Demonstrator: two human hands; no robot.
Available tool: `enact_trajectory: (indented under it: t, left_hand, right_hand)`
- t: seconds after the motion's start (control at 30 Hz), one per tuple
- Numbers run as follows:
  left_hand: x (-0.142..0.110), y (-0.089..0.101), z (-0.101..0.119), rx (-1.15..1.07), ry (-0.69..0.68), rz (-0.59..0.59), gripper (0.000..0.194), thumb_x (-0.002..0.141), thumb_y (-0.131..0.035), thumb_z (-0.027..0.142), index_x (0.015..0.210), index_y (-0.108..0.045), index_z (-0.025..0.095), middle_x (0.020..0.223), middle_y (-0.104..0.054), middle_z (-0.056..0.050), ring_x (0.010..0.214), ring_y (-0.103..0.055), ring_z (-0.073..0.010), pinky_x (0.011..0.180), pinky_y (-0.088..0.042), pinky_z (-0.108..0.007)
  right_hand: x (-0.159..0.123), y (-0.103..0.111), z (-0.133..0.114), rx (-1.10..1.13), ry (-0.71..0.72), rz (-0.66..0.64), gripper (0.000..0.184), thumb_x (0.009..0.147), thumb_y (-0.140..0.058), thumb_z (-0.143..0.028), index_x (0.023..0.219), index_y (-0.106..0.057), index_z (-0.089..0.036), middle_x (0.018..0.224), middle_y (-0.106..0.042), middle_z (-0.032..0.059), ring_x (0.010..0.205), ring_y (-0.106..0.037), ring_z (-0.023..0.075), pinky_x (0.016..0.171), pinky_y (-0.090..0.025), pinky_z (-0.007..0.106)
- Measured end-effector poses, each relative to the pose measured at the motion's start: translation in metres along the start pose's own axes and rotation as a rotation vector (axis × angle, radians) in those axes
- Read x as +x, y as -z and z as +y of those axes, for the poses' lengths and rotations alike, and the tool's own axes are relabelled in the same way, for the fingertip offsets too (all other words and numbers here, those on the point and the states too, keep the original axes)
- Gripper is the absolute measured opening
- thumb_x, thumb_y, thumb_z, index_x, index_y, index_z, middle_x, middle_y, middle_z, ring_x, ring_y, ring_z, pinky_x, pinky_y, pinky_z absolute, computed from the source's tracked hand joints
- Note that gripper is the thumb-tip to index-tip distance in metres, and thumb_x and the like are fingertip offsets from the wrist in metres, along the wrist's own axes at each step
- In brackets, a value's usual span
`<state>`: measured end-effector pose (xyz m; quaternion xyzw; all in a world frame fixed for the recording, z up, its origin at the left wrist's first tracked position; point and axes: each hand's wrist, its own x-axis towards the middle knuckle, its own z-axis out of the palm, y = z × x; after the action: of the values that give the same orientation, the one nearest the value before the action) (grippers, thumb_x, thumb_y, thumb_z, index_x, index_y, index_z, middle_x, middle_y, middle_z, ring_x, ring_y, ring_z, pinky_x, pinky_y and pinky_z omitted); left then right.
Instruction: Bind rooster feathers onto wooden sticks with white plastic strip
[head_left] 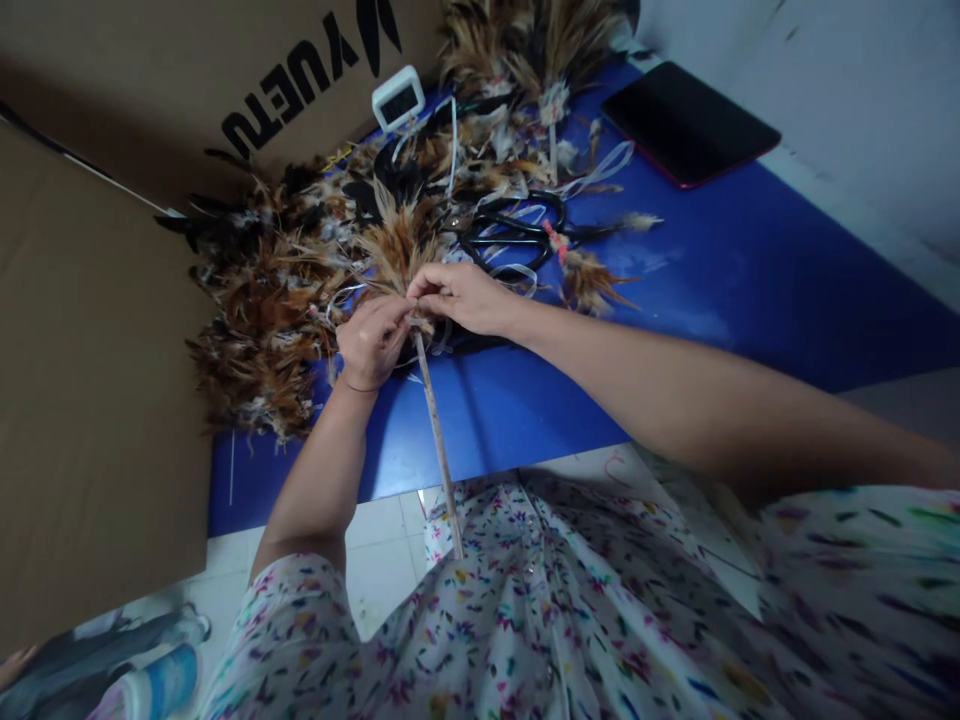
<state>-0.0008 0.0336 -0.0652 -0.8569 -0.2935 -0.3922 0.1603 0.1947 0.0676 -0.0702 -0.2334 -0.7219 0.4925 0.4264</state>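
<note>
A thin wooden stick [436, 430] slants up from my lap over the table edge, with a tuft of brown feathers [403, 240] at its far end. Where feathers and stick meet, my left hand [373, 338] pinches from the left side. My right hand [465, 297] comes in from the right, its thumb and fingertips pressed together at the same spot. The fingertips of both hands touch or nearly touch there, and whatever small piece lies between them is hidden. Black-handled scissors [517, 240] lie just beyond my right hand.
A heap of loose feathers [255, 290] covers the table's left side. Feather bundles [555, 60] stand at the back. A dark tablet [690, 122] and a small white clock-like device [397, 98] lie on the blue table [750, 270]. Cardboard [97, 380] walls the left and back.
</note>
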Motion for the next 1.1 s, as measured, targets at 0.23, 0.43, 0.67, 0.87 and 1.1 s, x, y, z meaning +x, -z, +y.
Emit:
enact_trajectory:
  t: [0.23, 0.43, 0.67, 0.87, 1.1]
  left_hand:
    - [-0.002, 0.000, -0.001, 0.013, -0.003, -0.021, 0.021, 0.090, -0.061, 0.021, 0.110, -0.064, 0.024, 0.095, -0.076, -0.001, 0.087, -0.073, -0.0125, 0.079, -0.057, -0.025]
    - [-0.002, -0.004, 0.000, -0.030, 0.029, 0.029, 0.012, 0.089, -0.063, 0.020, 0.101, -0.063, 0.022, 0.092, -0.078, -0.001, 0.087, -0.074, -0.0129, 0.077, -0.059, -0.026]
    - [-0.005, -0.003, 0.006, -0.026, 0.299, -0.002, 0.014, 0.088, -0.066, 0.033, 0.091, -0.069, 0.020, 0.088, -0.078, -0.002, 0.084, -0.075, -0.0137, 0.075, -0.060, -0.024]
    - [-0.007, -0.004, 0.004, 0.027, 0.325, -0.006, 0.022, 0.088, -0.064, 0.041, 0.092, -0.069, 0.020, 0.088, -0.078, -0.003, 0.085, -0.075, -0.0143, 0.079, -0.058, -0.025]
    - [-0.005, -0.006, 0.002, 0.059, 0.162, 0.049, 0.015, 0.091, -0.061, 0.030, 0.092, -0.072, 0.020, 0.086, -0.077, -0.003, 0.084, -0.073, -0.0133, 0.080, -0.056, -0.026]
  right_hand:
    - [-0.002, 0.002, -0.004, -0.147, -0.061, -0.038, 0.013, 0.085, -0.049, -0.009, 0.089, -0.060, -0.014, 0.073, -0.058, -0.0020, 0.072, -0.051, 0.0107, 0.076, -0.039, 0.027]
    - [-0.003, 0.002, -0.010, -0.227, -0.126, -0.020, 0.012, 0.085, -0.049, -0.011, 0.090, -0.060, -0.013, 0.076, -0.058, -0.0004, 0.072, -0.050, 0.0113, 0.075, -0.037, 0.026]
    - [-0.005, 0.002, -0.017, -0.240, -0.160, 0.007, 0.010, 0.087, -0.049, -0.015, 0.089, -0.059, -0.014, 0.079, -0.060, 0.0016, 0.073, -0.051, 0.0129, 0.076, -0.038, 0.027]
    - [-0.005, 0.001, -0.018, -0.243, -0.181, 0.037, 0.009, 0.086, -0.048, -0.013, 0.088, -0.056, -0.016, 0.075, -0.058, 0.0004, 0.071, -0.051, 0.0126, 0.073, -0.038, 0.027]
    - [-0.003, -0.001, -0.015, -0.331, -0.156, 0.084, 0.010, 0.086, -0.045, -0.016, 0.089, -0.055, -0.016, 0.079, -0.059, 0.0020, 0.073, -0.051, 0.0138, 0.074, -0.039, 0.028]
